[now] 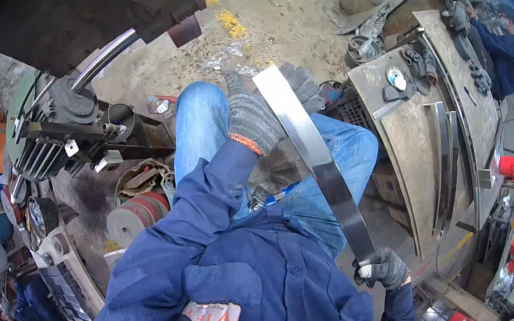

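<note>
A long flat steel strip (pixel 308 147) slants across my lap, bright at its far end and darker toward its near end. My left hand (pixel 254 118), in a grey knit glove with an orange cuff, holds it near the far end. The thumb stands up on the left side of the strip, and the fingers come out on its right; the palm is partly hidden behind the metal. My right hand (pixel 387 268), also gloved in grey, is closed around the near end beside my right hip. Both my knees in blue jeans are bent under the strip.
A dark machine (pixel 99 18) with a shiny rod overhangs the far left, above a finned motor (pixel 49 157). Abrasive wheels (pixel 137 217) lie by my left leg. On my right, a wooden bench (pixel 408 159) bears more steel strips (pixel 445 163), a disc (pixel 395 78) and gloves. Another person (pixel 505 53) works beyond.
</note>
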A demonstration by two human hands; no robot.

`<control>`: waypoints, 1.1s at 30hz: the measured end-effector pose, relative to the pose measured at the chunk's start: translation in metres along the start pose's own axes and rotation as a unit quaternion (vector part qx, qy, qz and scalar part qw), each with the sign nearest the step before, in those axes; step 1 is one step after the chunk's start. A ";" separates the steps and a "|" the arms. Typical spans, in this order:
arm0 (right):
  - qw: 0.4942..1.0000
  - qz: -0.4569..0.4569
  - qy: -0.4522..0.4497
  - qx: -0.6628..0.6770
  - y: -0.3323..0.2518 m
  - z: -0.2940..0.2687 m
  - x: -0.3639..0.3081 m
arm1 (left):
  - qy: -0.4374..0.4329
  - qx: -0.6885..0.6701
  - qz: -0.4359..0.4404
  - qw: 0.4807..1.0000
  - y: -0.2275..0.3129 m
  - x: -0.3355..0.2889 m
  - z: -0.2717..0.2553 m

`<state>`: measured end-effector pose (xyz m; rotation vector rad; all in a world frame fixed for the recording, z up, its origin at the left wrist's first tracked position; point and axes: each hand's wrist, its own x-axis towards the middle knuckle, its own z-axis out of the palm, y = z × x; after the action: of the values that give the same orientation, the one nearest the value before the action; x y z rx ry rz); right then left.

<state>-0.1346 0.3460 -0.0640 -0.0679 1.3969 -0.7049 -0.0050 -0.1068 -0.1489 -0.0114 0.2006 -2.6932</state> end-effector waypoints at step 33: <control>0.985 -0.078 -0.069 -0.134 -0.231 0.166 -0.035 | -0.185 -0.056 0.019 0.981 0.189 0.014 -0.030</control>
<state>-0.0781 0.1199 0.1028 -0.4357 1.3554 -0.6245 0.0616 -0.2775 -0.2063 -0.5309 0.2316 -2.5793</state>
